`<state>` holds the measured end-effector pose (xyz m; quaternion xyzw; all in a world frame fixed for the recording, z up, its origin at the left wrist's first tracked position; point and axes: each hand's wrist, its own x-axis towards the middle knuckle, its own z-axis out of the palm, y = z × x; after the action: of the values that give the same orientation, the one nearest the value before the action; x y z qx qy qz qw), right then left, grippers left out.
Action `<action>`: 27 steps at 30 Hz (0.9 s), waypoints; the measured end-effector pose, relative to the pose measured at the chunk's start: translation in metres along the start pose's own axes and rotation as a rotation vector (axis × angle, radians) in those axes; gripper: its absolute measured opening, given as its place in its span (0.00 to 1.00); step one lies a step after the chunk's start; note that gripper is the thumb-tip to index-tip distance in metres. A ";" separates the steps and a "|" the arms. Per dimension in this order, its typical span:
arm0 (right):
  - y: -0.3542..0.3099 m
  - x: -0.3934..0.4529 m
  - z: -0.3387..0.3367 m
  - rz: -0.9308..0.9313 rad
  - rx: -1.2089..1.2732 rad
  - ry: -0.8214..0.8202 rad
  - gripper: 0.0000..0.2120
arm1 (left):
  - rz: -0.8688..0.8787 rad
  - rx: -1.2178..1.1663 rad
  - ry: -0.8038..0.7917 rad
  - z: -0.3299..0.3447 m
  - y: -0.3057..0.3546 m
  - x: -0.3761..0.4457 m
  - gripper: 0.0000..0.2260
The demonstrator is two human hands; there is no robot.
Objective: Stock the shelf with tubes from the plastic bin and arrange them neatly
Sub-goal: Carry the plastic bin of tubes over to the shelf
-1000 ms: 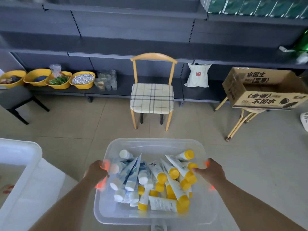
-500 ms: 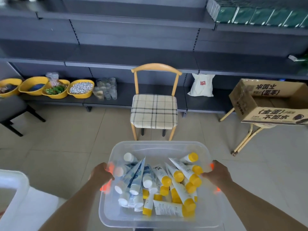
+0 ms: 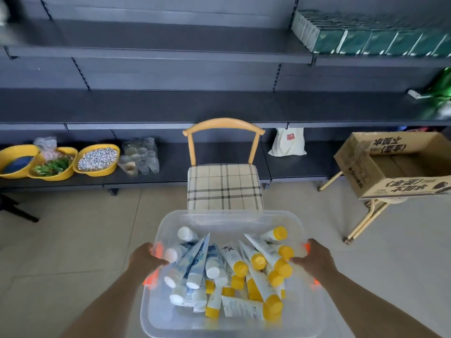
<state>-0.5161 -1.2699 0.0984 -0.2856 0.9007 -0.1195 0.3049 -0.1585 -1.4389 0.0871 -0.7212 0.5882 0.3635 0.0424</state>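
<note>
Meanwhile, we had carried the clear, rectangular plastic bin closer to the dark grey metal shelving: a second earlier the wooden-framed chair with a plaid cushion stood well ahead of us, and now the bin's far rim nearly overlapped the seat's front edge. The white plastic tub seen earlier at our lower left had slipped out of view.

Our left hand gripped the bin's left rim, fingers curled over it beside an orange latch. Our right hand gripped the right rim the same way. Both held the bin in the air, above the pale tiled floor.

The squeezable tubes lay jumbled inside the bin, white-capped ones towards its left side, yellow-capped ones towards its right. None had reached a shelf yet.

Along the bottom shelf's left end sat yellow plastic bowls and a cluster of clear cups. An open cardboard box rested on a stand near the right edge.

We judged that stocking had not begun; the chair looked like a likely place to rest the bin.
</note>
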 end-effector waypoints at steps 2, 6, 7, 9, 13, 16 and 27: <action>-0.015 0.013 -0.001 -0.006 -0.005 0.004 0.23 | 0.017 0.013 0.016 -0.012 0.009 0.016 0.29; -0.043 0.040 -0.003 0.002 0.005 0.006 0.26 | 0.042 0.006 0.049 -0.028 0.029 0.046 0.26; -0.050 0.047 -0.005 0.005 0.008 0.006 0.27 | 0.044 0.003 0.053 -0.031 0.035 0.054 0.26; -0.061 0.062 -0.007 0.012 0.006 0.001 0.27 | 0.045 0.019 0.049 -0.037 0.046 0.069 0.27; -0.084 0.100 -0.013 0.008 -0.010 -0.027 0.29 | 0.021 0.049 0.019 -0.047 0.070 0.100 0.27; -0.102 0.134 -0.020 0.003 -0.029 -0.046 0.29 | -0.006 0.059 -0.002 -0.048 0.090 0.126 0.27; -0.163 0.250 -0.036 -0.028 -0.057 -0.082 0.28 | -0.042 0.069 -0.021 -0.052 0.157 0.217 0.26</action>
<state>-0.6293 -1.5467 0.0698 -0.3111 0.8865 -0.0863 0.3316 -0.2625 -1.6893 0.0580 -0.7277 0.5845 0.3496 0.0808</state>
